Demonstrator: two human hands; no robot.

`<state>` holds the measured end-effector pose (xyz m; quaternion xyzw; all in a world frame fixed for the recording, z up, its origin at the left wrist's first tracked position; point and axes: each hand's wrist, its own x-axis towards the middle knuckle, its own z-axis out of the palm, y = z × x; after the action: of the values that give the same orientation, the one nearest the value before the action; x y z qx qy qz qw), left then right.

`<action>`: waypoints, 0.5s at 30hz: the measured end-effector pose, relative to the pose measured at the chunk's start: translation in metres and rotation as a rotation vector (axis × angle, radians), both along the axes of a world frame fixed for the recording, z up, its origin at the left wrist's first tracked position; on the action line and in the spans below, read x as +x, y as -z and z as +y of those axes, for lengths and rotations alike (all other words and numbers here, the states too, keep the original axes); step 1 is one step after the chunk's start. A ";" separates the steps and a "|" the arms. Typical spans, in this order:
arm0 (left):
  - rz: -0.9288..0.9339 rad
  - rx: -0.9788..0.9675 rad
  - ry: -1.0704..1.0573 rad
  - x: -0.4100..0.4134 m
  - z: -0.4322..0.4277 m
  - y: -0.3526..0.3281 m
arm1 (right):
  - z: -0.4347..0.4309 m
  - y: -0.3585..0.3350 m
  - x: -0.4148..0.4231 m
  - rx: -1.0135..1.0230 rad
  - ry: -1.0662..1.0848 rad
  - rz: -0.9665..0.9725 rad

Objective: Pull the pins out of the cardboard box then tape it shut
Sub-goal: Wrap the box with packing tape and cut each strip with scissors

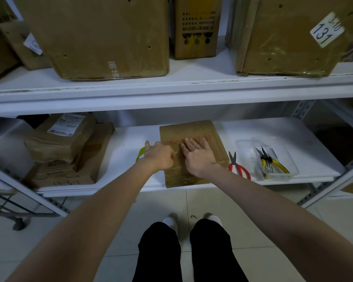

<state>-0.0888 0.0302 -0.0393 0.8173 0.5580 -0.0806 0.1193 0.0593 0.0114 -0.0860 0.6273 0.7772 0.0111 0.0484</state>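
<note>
L hand (160, 157) covers most of a green tape roll (139, 155); only a curved strip of it shows, just beside the cardboard box (192, 129) on its L side. L fingers are curled in tight, tips pinched at a tiny pale sliver (176, 152) on the box top. It's too small to tell if it's a pin. R hand (198, 157) lies flat on the box top, fingers straight and together, palm down, hiding part of some red print. The print is smeared and can't be read.

The box lies low and flat on the lower shelf (130, 143), mid-shelf, its near end reaching the front lip. The back of the shelf is in shadow under the upper shelf (171, 92). Big cartons (102, 37) up there are cut off by the frame top.

R of the box are red-handled scissors (238, 168), close to its R edge but apart. Next comes a clear tub (281, 174) with yellow-handled pliers (273, 161) inside; the other metal bits in it are hard to make out. To the L, a stack of parcels (69, 143) sits well apart from the box, w/ bare white shelf between. More bare shelf lies behind the tub toward the R upright. Both forearms reach in from below, over tiled floor
</note>
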 end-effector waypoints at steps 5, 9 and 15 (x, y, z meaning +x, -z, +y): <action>-0.054 -0.033 -0.024 -0.005 -0.005 0.000 | -0.007 0.009 -0.005 0.000 0.202 0.173; -0.071 -0.036 -0.016 -0.004 -0.006 0.000 | -0.002 0.001 0.007 0.173 0.066 0.272; -0.083 -0.040 -0.037 -0.001 -0.005 0.000 | -0.009 -0.002 -0.004 0.066 -0.124 0.240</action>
<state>-0.0899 0.0252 -0.0391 0.8069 0.5659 -0.0554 0.1602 0.0553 0.0028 -0.0843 0.5762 0.8139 -0.0356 -0.0662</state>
